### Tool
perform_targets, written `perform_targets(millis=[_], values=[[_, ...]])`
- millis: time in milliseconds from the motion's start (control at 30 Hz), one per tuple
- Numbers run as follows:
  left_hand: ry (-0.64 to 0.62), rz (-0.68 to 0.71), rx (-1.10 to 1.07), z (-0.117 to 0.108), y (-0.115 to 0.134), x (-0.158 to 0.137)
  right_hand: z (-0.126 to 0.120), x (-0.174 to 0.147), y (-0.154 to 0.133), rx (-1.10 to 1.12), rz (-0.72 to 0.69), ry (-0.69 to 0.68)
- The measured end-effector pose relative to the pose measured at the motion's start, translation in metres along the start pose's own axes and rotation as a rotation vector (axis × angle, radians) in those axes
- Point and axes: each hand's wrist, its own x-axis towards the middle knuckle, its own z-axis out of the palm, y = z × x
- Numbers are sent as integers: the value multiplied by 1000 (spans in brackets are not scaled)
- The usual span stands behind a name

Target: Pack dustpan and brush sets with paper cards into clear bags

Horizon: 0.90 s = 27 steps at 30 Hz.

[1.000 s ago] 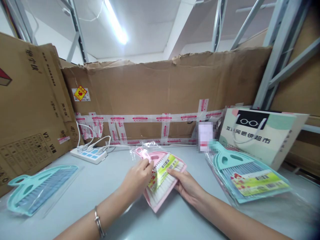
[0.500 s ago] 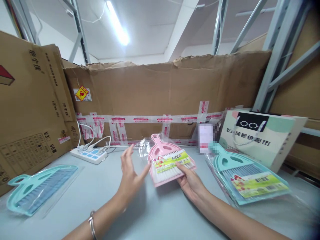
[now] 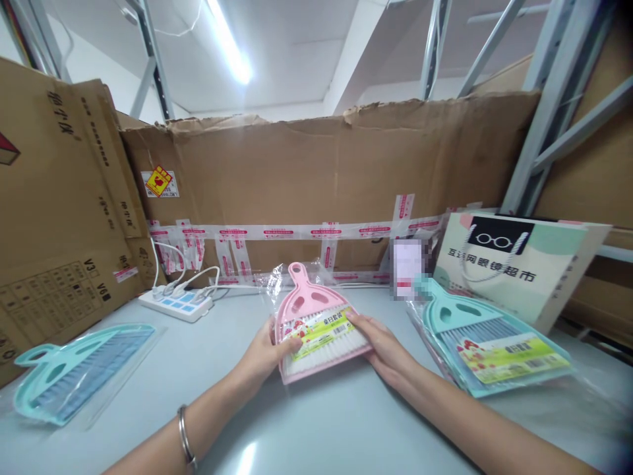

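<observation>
Between my two hands is a pink dustpan and brush set in clear plastic wrap, its handle pointing away from me. A yellow-green label runs across its white bristles. My left hand grips its left edge, thumb on the label. On the opposite edge, my right hand is closed with its thumb on top; the fingers under the pan are hidden. To the right lies a wrapped turquoise dustpan set on top of other wrapped ones. Another turquoise dustpan set lies at the far left.
A white power strip with plugs and cables sits at the back left of the grey table. Cardboard walls the back, and a large carton stands left. A paper bag with rope handles is at the back right.
My left hand has moved right and closed on the pink set's left edge; before, it was open and apart from it. The set has shifted slightly left and toward me.
</observation>
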Motion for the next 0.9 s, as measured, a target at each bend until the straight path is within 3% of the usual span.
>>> perform_targets(millis=[200, 367, 467, 600, 667, 767, 833, 900], values=[[-133, -42, 18, -4, 5, -3, -11, 4, -12, -62, 179, -379], [-103, -112, -8, -5, 1, 2, -6, 3, -4, -156, 165, -253], [-6, -204, 33, -6, -2, 5, -1, 1, -2, -200, 192, -168], [146, -305, 35, -8, 3, 5, -3, -2, -7, -130, 261, -278], [137, -295, -14, -11, 9, 3, -5, -4, -11, -81, 253, -362], [8, -234, -111, -15, 18, 0, -9, -3, -16, -52, 198, -426], [-32, -195, -148, -18, 21, 0, -10, -2, -15, -42, 154, -410], [19, -173, -145, -19, 20, 2, -9, -1, -13, -45, 123, -327]])
